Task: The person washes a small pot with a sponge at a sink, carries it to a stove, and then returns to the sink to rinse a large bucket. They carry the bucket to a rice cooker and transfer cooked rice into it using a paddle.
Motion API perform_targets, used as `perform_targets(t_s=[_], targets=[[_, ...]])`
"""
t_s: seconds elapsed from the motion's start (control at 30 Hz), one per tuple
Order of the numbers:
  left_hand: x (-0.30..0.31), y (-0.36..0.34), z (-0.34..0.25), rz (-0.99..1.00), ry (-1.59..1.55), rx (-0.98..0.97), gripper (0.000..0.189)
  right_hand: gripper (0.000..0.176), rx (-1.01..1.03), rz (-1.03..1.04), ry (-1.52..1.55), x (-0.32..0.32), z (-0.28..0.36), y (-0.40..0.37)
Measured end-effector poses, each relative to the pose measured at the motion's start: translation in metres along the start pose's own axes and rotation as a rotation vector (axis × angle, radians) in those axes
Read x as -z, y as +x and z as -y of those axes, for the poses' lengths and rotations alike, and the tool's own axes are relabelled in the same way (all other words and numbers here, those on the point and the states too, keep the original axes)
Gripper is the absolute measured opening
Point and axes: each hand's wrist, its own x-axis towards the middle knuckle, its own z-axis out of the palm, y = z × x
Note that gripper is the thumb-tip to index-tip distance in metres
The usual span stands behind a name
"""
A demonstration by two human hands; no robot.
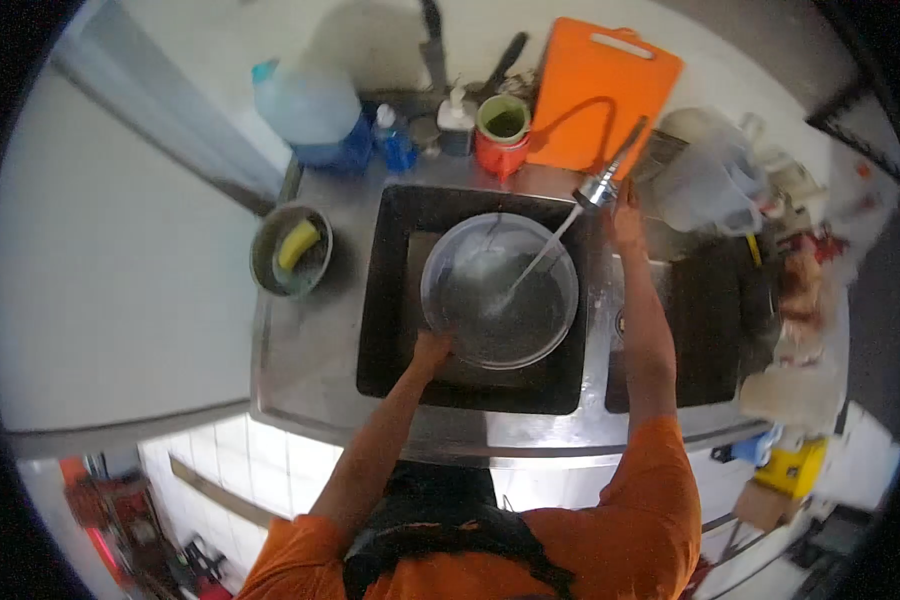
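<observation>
A large clear plastic bowl (555, 335) sits in the left sink basin (370, 350) with water in it. A stream from the metal tap (597, 190) falls into the bowl and stirs up the surface. My left hand (433, 350) is closed on the bowl's near-left rim, its fingertips hidden at the edge. Beside the tap head, on its right, my right hand (626, 225) reaches up with fingers stretched out. Whether those fingers touch the tap is hard to make out.
A metal bowl with a yellow sponge (298, 244) stands left of the sink. Behind are a large blue-liquid jug (315, 115), a soap pump (457, 122), stacked cups (502, 135) and an orange cutting board (600, 100). A translucent pitcher (705, 185) stands right.
</observation>
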Motion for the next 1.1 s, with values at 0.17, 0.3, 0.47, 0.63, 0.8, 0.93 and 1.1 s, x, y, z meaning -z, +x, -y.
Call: perform_targets(t_s=[0.17, 0.3, 0.47, 0.63, 0.8, 0.93, 1.1], targets=[[-0.023, -0.014, -0.047, -0.286, 0.451, 0.413, 0.063, 0.063, 0.229, 0.414, -0.414, 0.007, -0.007, 0.009], [-0.017, -0.015, -0.047, -0.28, 0.009, 0.487, 0.056, 0.059, 0.377, 0.214, -0.535, 0.004, -0.016, 0.021], [-0.017, -0.026, -0.086, -0.468, 0.051, 0.292, 0.034, 0.051, -0.08, 0.391, -0.221, 0.02, 0.005, 0.021], [0.004, -0.031, -0.131, -0.476, 0.146, 0.253, 0.027, 0.033, -0.605, 0.158, 1.401, -0.077, 0.108, -0.115], [-0.001, -0.037, -0.173, -0.3, 0.319, 0.24, 0.022, 0.076, -1.287, 0.64, 2.206, -0.302, 0.23, -0.203], [0.017, -0.019, -0.154, -0.305, 0.547, -0.16, 0.028, 0.073, -1.428, 0.456, 1.93, -0.13, 0.301, -0.226], [0.013, -0.004, -0.188, -0.217, 0.397, -0.063, 0.014, 0.069, -1.403, 0.758, 1.85, -0.091, 0.24, -0.24]])
